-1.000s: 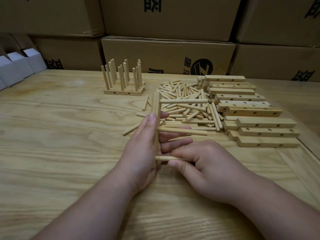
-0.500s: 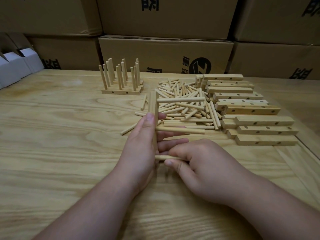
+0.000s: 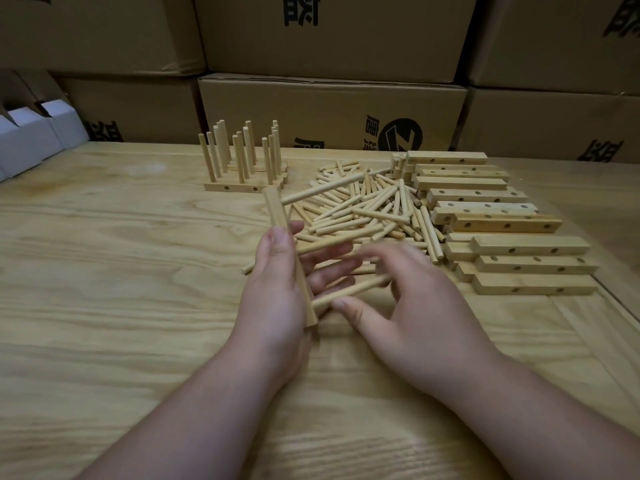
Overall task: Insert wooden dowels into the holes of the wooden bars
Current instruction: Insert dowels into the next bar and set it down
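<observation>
My left hand (image 3: 277, 292) grips a wooden bar (image 3: 277, 211) held on edge, pointing away from me and tilted a little left. Three dowels stick out of its right side: a far one (image 3: 322, 190), a middle one (image 3: 318, 245) and a near one (image 3: 349, 292). My right hand (image 3: 412, 306) hovers beside the near dowel with fingers spread and blurred, holding nothing. A loose pile of dowels (image 3: 374, 206) lies beyond my hands. Empty bars with holes (image 3: 502, 223) are stacked to the right of the pile.
Finished bars with upright dowels (image 3: 239, 161) stand at the back left of the wooden table (image 3: 104, 271). Cardboard boxes (image 3: 332, 109) line the far edge. White boxes (image 3: 31, 140) sit at the far left.
My right hand has let go of the near dowel and opened, moving up and right. The bar has tilted, and its dowels now angle upward to the right.
</observation>
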Available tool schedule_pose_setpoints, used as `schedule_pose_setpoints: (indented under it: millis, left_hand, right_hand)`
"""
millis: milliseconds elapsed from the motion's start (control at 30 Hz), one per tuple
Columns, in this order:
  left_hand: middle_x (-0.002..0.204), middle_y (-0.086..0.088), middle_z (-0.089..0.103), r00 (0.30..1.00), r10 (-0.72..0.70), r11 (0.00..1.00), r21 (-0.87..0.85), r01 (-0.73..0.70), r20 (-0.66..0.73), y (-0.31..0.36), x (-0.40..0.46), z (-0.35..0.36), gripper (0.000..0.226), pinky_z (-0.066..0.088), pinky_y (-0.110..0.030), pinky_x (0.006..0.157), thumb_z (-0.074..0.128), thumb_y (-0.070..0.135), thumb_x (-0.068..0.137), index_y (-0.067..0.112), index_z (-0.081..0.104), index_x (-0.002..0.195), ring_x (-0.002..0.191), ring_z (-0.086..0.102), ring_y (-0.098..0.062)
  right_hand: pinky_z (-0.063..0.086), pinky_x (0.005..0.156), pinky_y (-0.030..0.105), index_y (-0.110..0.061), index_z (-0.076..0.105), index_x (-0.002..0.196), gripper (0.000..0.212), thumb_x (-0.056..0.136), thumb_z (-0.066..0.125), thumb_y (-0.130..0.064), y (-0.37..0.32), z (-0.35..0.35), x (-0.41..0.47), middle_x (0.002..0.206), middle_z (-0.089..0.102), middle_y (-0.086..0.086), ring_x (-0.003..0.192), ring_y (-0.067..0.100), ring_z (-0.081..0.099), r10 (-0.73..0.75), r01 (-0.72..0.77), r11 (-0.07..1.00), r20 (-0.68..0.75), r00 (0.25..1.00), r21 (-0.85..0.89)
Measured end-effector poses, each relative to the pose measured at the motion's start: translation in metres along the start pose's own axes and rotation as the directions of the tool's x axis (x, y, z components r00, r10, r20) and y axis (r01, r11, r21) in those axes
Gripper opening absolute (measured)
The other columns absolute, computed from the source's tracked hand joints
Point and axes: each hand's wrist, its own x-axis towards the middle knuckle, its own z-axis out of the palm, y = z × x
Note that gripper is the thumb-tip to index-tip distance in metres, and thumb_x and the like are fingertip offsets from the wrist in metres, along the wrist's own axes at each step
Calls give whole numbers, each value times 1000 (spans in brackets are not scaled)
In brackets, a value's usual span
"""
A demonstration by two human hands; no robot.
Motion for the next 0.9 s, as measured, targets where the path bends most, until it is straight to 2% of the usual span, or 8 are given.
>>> schedule_pose_setpoints:
  millis: [67,167,233,300,400,567,767,900]
  left_hand:
    - [109,-17,76,999,-41,994,-101,42,12,3,2,0,32,62,-44,69,27,50,107,28,46,118,100,74,-35]
    - [118,-16,73,996,-77,972,-220,83,37,6,2,0,32,54,-55,93,24,52,106,29,43,119,108,72,-35]
    - [122,-15,72,996,-78,960,-264,90,53,5,2,1,33,50,-56,98,22,54,106,30,42,117,110,71,-35]
    - [125,-14,71,996,-71,953,-291,86,59,3,2,1,32,48,-60,100,22,54,105,30,41,117,113,69,-36]
    - [129,-12,69,995,-55,953,-292,77,81,-2,1,3,29,47,-62,99,28,55,100,36,40,118,118,66,-36]
    - [127,-7,70,997,0,974,-227,19,82,-6,3,3,31,47,-64,100,40,57,85,45,41,114,119,66,-33]
    - [128,-7,70,999,6,984,-178,0,34,-11,8,-3,26,59,-43,87,43,58,91,44,49,112,116,68,-30]
    - [124,3,73,999,-39,996,-80,41,34,-18,15,-6,50,56,-43,97,43,67,85,44,40,129,114,70,-21]
  right_hand:
    - [38,67,16,-49,38,129,67,70,67,-67,3,1,1,96,46,-25,82,-7,49,134,-125,990,-135,982,73]
    - [37,63,18,-46,43,104,41,73,59,-67,3,2,1,87,52,-16,82,-2,52,221,-182,967,-234,947,176]
    - [41,64,22,-38,56,88,28,77,59,-63,1,4,0,80,57,-11,78,4,56,212,-167,962,-207,955,215]
    - [46,66,25,-35,68,79,18,81,63,-53,-4,6,-1,79,64,-9,77,8,61,175,-133,948,-123,977,289]
    - [48,69,26,-29,77,85,19,84,67,-45,-10,8,-2,84,68,-7,79,11,63,118,-112,929,3,993,353]
    - [47,65,22,-23,76,78,3,79,78,-24,-10,6,1,77,68,0,68,11,57,180,-173,876,27,983,450]
    - [50,75,35,-27,79,82,6,83,74,-30,-9,5,12,81,73,2,79,27,66,190,-243,901,178,966,358]
    - [53,76,32,-31,78,84,7,86,73,-26,-9,6,32,80,75,1,79,20,69,229,-277,906,179,957,320]
